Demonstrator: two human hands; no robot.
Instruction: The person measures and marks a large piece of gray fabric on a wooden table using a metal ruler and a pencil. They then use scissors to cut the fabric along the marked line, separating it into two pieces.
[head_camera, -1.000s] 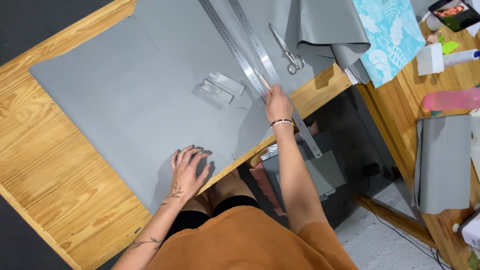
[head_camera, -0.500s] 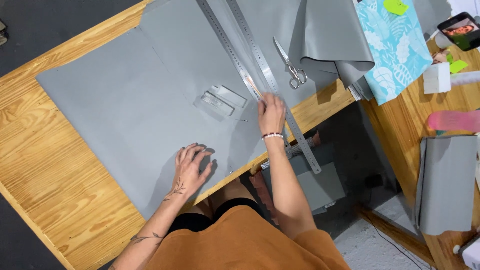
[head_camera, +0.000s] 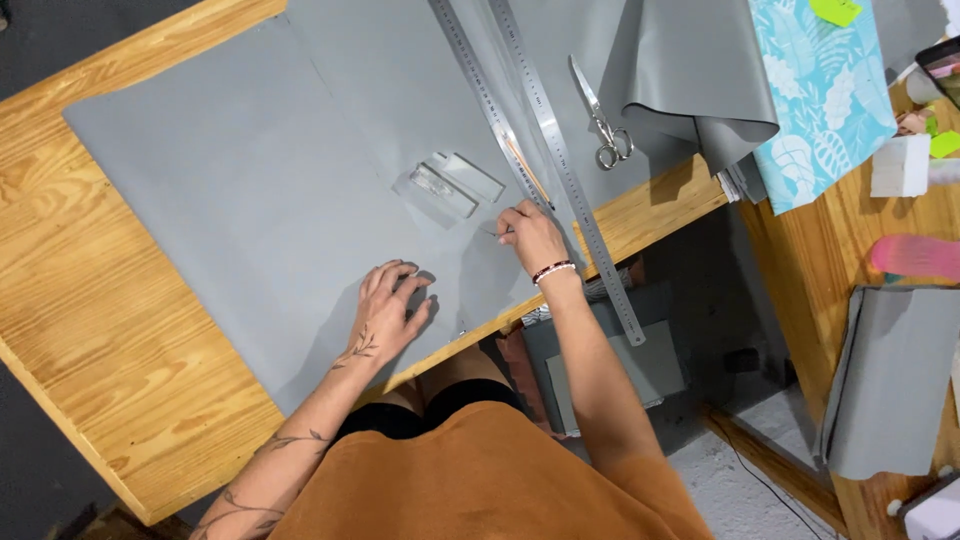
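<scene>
A large smooth grey sheet (head_camera: 250, 170) covers the wooden table (head_camera: 90, 330). The left hand (head_camera: 390, 310) presses flat, fingers spread, near its edge; the right hand (head_camera: 530, 235) pinches a thin tool beside the long metal ruler (head_camera: 490, 105).

A plain grey sheet (head_camera: 250, 170) covers the pale, grained pine table (head_camera: 90, 330). Two silver steel rulers (head_camera: 545, 120) and silver scissors (head_camera: 600, 115) lie on it. Beside a folded grey piece (head_camera: 690, 80) is turquoise fabric (head_camera: 825, 90) printed with white leaves. The skirt (head_camera: 480, 480) is rust-orange.
</scene>
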